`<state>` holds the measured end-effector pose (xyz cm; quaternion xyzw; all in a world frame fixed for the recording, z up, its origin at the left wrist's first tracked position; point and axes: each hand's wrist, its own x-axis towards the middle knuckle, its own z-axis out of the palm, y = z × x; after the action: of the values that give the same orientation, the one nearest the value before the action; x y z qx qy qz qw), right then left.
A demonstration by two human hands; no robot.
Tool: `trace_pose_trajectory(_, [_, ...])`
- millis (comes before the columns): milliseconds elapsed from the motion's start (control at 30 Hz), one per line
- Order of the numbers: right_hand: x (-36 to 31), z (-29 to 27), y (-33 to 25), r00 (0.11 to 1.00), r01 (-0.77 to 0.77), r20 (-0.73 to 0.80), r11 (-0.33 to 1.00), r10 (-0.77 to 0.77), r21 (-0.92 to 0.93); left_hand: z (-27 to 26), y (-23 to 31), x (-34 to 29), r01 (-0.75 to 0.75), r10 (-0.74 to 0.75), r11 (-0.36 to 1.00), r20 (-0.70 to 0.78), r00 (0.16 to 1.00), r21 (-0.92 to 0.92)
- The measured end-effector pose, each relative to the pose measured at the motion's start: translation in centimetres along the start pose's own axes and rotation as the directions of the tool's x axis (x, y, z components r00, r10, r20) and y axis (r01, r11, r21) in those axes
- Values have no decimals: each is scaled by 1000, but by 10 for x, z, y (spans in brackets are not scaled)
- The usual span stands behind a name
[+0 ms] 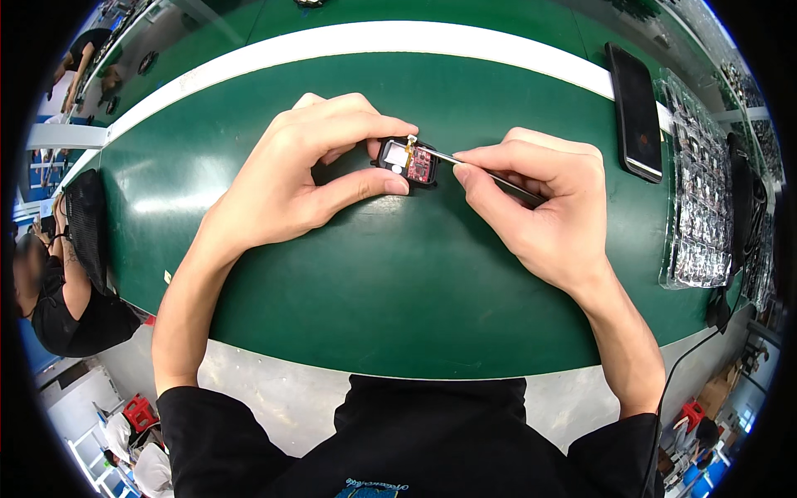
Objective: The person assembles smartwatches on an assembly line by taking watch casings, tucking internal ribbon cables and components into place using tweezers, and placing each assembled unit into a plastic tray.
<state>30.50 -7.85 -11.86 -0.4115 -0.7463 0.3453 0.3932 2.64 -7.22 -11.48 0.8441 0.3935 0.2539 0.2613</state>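
Note:
Between the thumb and index finger of my left hand (320, 162) is a small opened electronic device (422, 168) in a black case, resting on or just above the green mat. Inside it a red circuit board and a whitish block show, with a small yellowish flex cable (409, 153) at the upper edge. My right hand (548, 195) pinches a pair of slim metal tweezers (506, 183), held like a pen. Their tip reaches the top of the board near the cable; whether it touches is too small to tell.
A black phone (635, 112) lies at the right, across a white strip (374, 37). Beside it stand clear plastic trays (699, 191) filled with small parts. A black cable (685, 355) runs down at the right. Another person (70, 286) sits at the far left by a black mesh (85, 224).

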Motion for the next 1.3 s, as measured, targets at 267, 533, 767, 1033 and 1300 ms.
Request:
trace_pose_trajectory(267, [1, 2, 1, 1000, 19, 5, 1000, -19, -18, 1, -3, 2, -28, 28, 1000, -8, 1000, -10])
trace_pose_trajectory(533, [0, 4, 1, 1000, 14, -14, 1000, -14, -4, -1, -1, 4, -28, 28, 1000, 4, 1000, 3])
trace_pose_trajectory(767, [-4, 6, 3, 990, 120, -58, 986, -127, -114, -1, 2, 3, 2, -3, 1000, -22, 1000, -27])
trace_pose_trajectory(1033, [-5, 10, 8, 953, 276, -60, 931, -297, -237, 1, 2, 4, -9, 9, 1000, -35, 999, -17])
trace_pose_trajectory(1300, [-5, 11, 8, 955, 279, -43, 936, -295, -215, -1, 0, 4, -14, 14, 999, -7, 1000, -33])
